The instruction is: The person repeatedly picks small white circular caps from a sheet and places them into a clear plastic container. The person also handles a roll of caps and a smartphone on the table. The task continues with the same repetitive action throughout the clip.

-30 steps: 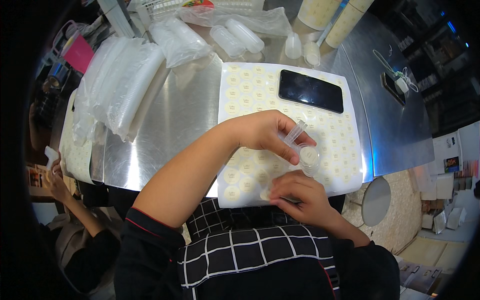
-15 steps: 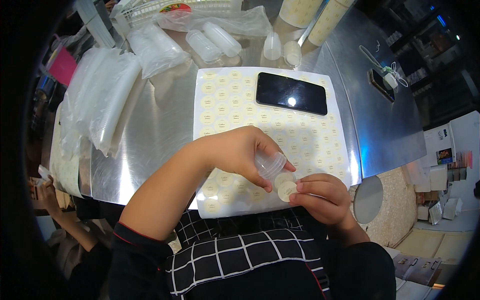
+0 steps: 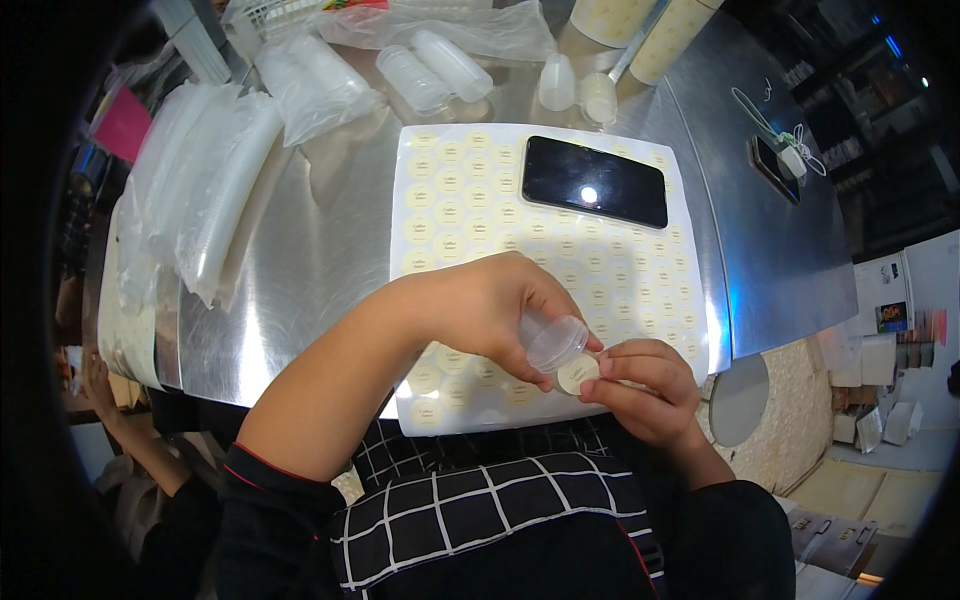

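My left hand (image 3: 490, 310) is wrapped round a small clear plastic cup (image 3: 555, 345), tilted so one end points toward my right hand. Between the thumb and fingers of my right hand (image 3: 650, 385) is a round cream sticker (image 3: 576, 375) with dark print. The sticker lies close against the cup's end; whether it touches cannot be made out. Both hands are above the near part of a large white sheet of round cream stickers (image 3: 450, 215). On that sheet's far right part lies a black phone (image 3: 594, 182).
The metal table (image 3: 290, 240) carries bagged stacks of cups (image 3: 220, 200) at left. Farther back are loose cup stacks (image 3: 430, 72), two single cups (image 3: 556, 83) and rolls of cream labels (image 3: 672, 40). Another phone (image 3: 775, 165) with a cable lies right. Someone's hand (image 3: 97, 385) shows far left.
The sticker has come in against the end of the cup, and the cup has turned slightly. My view has shifted a little, and the other person's hand at far left has moved lower.
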A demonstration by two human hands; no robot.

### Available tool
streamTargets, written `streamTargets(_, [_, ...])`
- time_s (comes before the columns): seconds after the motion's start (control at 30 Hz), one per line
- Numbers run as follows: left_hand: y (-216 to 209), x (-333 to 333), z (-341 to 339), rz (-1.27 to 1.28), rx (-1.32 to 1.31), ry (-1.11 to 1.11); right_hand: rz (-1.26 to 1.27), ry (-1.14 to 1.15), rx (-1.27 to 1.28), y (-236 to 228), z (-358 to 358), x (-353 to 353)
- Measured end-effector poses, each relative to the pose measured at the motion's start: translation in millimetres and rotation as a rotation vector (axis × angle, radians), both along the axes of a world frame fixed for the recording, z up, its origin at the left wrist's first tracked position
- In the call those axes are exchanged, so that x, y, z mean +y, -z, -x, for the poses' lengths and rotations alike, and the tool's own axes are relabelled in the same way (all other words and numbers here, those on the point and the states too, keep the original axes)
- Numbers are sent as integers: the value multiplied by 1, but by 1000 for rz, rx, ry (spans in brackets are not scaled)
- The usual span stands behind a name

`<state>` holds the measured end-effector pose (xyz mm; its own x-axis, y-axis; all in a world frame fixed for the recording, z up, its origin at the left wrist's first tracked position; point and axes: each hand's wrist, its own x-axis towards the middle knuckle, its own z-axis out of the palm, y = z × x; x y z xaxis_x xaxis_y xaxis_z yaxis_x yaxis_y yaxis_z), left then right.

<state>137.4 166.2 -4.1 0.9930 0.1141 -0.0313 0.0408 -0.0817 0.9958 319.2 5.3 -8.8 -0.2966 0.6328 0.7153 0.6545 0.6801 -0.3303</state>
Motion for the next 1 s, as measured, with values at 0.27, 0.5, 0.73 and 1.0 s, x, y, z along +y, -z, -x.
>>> streamTargets(0.27, [-3,2,0,-69,108,2,482,62,-113,-36,-5,-2])
streamTargets(0.5, [-4,7,0,44,123,14,511,-84,-85,-35,-6,-1])
streamTargets(0.73, [7,12,-1,-17,188,41,367,228,-153,-27,12,-6])
streamTargets(1.0, [11,13,-3,-96,-14,13,219,345,-90,-6,11,-11])
